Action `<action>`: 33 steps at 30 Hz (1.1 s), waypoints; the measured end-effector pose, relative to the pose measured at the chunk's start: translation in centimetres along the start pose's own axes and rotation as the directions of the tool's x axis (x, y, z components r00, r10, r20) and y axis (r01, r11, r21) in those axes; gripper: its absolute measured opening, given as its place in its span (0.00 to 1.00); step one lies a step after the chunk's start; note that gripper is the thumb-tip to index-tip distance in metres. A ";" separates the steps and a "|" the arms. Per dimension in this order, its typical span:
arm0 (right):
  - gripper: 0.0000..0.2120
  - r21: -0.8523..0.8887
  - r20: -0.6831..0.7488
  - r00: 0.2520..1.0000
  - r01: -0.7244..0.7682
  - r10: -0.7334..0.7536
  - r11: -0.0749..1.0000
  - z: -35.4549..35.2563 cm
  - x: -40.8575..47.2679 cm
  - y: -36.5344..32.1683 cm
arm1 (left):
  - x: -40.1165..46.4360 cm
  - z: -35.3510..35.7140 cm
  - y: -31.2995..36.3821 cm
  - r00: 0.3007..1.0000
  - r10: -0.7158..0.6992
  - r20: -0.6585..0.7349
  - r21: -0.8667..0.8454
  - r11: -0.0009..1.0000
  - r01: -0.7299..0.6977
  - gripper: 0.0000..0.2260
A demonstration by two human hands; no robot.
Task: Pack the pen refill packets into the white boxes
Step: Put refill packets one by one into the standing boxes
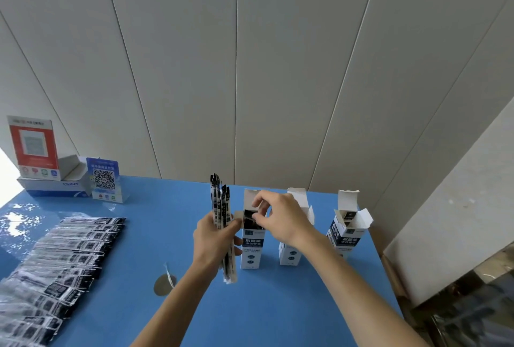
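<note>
— Where do we stand with each grip?

— Our left hand (212, 241) holds a narrow, closed grip round a bundle of refill packets (222, 224), standing nearly upright just beside the first white box (251, 246). Our right hand (281, 216) pinches something dark at the mouth of that box; we cannot tell whether it is a packet top or a flap.

— So what can go wrong here?

— The box stands tall on a small base. If we push sideways at its mouth, we judge it may tip, and our right forearm is across the second box (290, 252), so it could be knocked over too.

— And the bundle?

— The packets look slippery and fan out at the top. If the left grip loosens, we think they could slide down onto the worktop (278, 305).

— The third box (346, 232)?

— It stands open towards the right edge of the worktop, dark packet tops showing inside. It is clear of our arms, so we see less danger there.

— The rest of the stock?

— The packet pile (55, 269) lies spread along the left edge, well apart; some packets near that edge may slip off if brushed.
</note>
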State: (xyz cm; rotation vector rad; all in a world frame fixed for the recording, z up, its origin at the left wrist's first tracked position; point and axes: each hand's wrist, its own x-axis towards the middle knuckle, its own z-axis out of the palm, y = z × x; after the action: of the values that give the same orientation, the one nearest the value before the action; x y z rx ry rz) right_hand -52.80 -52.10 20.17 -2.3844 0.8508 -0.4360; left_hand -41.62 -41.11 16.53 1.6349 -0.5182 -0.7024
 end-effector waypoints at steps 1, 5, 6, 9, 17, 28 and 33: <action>0.04 -0.030 0.029 1.000 0.005 -0.004 1.000 0.3 -0.1 0.0 | 0.0 0.0 0.0 1.000 0.000 0.001 0.000 1.000 0.000 0.07; 0.09 -0.110 0.071 0.997 -0.002 0.010 0.994 1.0 -0.4 0.1 | -0.1 0.1 0.1 1.000 0.002 -0.005 0.005 1.000 -0.002 0.06; 0.11 -0.119 0.050 0.999 0.011 -0.005 0.993 1.0 -0.4 0.1 | -0.1 0.0 0.1 1.000 0.002 -0.005 0.007 1.000 -0.002 0.06; 0.08 -0.139 -0.044 0.996 0.076 -0.083 0.987 0.8 -0.4 -0.4 | -0.1 0.1 0.1 1.000 0.005 -0.001 0.008 1.000 -0.005 0.06; 0.10 -0.319 0.049 0.996 0.088 -0.077 0.944 1.1 -0.2 -0.5 | -0.1 0.1 0.0 1.000 0.020 -0.020 0.014 1.000 -0.020 0.06; 0.10 -0.107 -0.046 0.997 0.063 -0.069 0.992 0.4 -0.6 -0.6 | -0.7 -0.8 1.0 0.996 0.084 -0.017 -0.026 0.996 -0.084 0.14; 0.09 0.374 -0.105 0.993 -0.007 0.050 0.927 -1.1 -0.5 -2.3 | -1.3 -0.8 2.6 0.982 0.149 0.117 -0.005 0.989 -0.150 0.12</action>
State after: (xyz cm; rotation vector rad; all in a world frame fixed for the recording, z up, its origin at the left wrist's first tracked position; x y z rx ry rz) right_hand -52.58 -50.69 22.38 -2.0087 0.7714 -0.6631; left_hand -41.84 -40.08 19.33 1.5460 -0.7202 -0.6882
